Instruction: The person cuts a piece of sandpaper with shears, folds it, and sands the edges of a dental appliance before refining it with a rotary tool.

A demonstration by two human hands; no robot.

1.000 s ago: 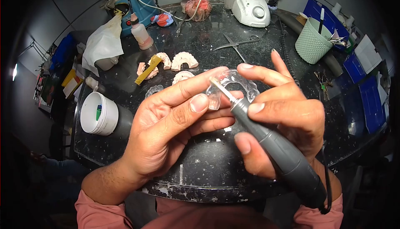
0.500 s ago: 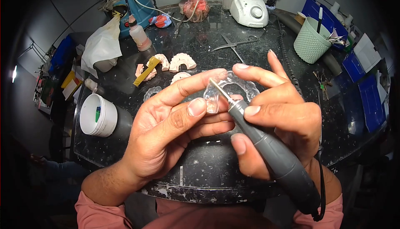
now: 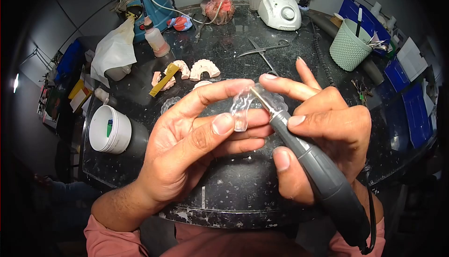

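Between thumb and fingers, my left hand [image 3: 180, 147] pinches a clear plastic dental aligner [image 3: 240, 112] by one end. My right hand [image 3: 334, 130] is wrapped round a dark grey rotary handpiece [image 3: 318, 163], whose cord trails down at the right. A thin metal bur [image 3: 263, 100] sticks out of the handpiece; its tip is at the front curve of the aligner, though contact is hard to make out. The right index fingertip is beside the same curve. Part of the aligner's far side is hidden behind the bur and handpiece.
Behind my hands lie dental casts [image 3: 205, 70], a yellow strip [image 3: 164, 80], another clear aligner [image 3: 170, 103] and scissors [image 3: 263, 50]. A white tub [image 3: 122, 133] stands left, a green woven cup [image 3: 348, 51] right. At the back are a bottle [image 3: 156, 42] and a white control unit [image 3: 279, 10].
My right hand and the handpiece have shifted to the right. The bur tip has moved right along the aligner, which is turned and looks narrower. My left hand keeps its pinch.
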